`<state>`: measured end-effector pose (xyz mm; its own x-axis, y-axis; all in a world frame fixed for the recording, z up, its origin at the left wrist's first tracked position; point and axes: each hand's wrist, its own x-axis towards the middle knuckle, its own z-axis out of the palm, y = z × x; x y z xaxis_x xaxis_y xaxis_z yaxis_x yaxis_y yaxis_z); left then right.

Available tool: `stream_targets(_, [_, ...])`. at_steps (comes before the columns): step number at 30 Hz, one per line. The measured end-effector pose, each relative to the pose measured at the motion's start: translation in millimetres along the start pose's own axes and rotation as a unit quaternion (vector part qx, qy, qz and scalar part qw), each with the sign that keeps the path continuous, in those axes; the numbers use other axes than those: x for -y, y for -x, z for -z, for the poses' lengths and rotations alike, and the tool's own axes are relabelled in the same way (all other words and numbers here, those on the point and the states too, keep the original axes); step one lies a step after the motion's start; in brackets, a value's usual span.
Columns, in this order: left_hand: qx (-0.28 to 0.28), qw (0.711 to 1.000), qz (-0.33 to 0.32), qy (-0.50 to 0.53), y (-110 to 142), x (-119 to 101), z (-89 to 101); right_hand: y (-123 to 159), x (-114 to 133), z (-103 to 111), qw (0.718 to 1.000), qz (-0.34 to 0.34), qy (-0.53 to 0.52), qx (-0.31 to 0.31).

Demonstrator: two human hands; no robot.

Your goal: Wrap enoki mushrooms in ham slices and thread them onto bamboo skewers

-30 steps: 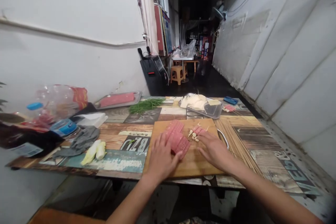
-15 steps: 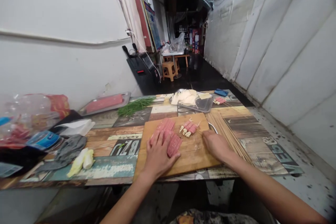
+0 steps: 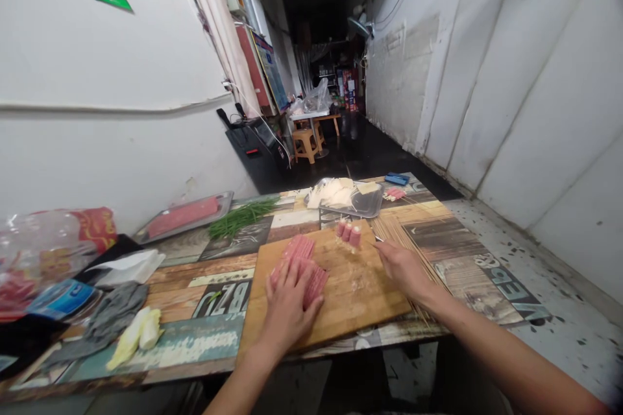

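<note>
My left hand [image 3: 292,305] lies with its fingers stretched over thin pink meat slices [image 3: 298,248] on the wooden cutting board [image 3: 360,308]. To the right of the slices, several small meat rolls [image 3: 347,233] with pale ends, which look like enoki mushrooms, sit side by side near the board's far edge. My right hand [image 3: 402,266] is closed at the board's right side, just right of the rolls. A short, shiny, metal-looking tip [image 3: 378,238] pokes out from its fingers; its kind is too small to tell. Thin wooden skewers [image 3: 389,230] lie partly behind that hand.
Beyond the board is a clear tray [image 3: 367,204] with pale enoki mushrooms [image 3: 335,193]. Green chives [image 3: 243,217] and a tray of meat [image 3: 182,217] lie to its left. A grey cloth [image 3: 114,318], cabbage pieces [image 3: 139,334] and plastic bags [image 3: 58,240] crowd the left end.
The view has tipped up and shifted. The meat rolls have turned so their pale ends face away from me. A metal-looking tip now shows at my right hand. My left hand stays on the slices.
</note>
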<state>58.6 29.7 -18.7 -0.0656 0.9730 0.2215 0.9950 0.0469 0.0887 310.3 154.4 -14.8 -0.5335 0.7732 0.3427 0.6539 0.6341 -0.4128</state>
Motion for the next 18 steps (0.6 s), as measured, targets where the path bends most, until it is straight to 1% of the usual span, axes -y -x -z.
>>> stream_targets(3, [-0.035, 0.999, -0.038, 0.001, -1, -9, -2.0, 1, -4, 4, 0.996, 0.02, -0.077, -0.048])
stream_targets(5, [-0.044, 0.998, -0.052, -0.006, -1, -13, -5.1, 0, -3, 3, 0.99, 0.002, -0.13, -0.048])
stream_targets(7, [-0.045, 0.997, -0.058, -0.022, 0, -13, -9.2, -4, -1, -1, 0.982, -0.04, -0.182, -0.011])
stream_targets(9, [-0.041, 0.997, -0.057, -0.039, 1, -11, -13.0, -9, 0, -8, 0.972, -0.081, -0.214, 0.055])
stream_targets(11, [-0.031, 0.997, -0.055, -0.05, 2, -7, -14.9, -15, 1, -17, 0.968, -0.106, -0.202, 0.108])
stream_targets(12, [-0.023, 0.997, -0.055, -0.052, 1, -5, -15.0, -17, 3, -20, 0.97, -0.11, -0.179, 0.121])
stream_targets(15, [0.015, 0.997, -0.056, -0.051, -3, 5, -12.3, -18, 9, -24, 0.986, -0.076, -0.069, 0.132])
stream_targets(18, [0.062, 0.996, -0.054, -0.045, -9, 16, -7.8, -17, 7, -13, 0.99, -0.036, -0.007, 0.133])
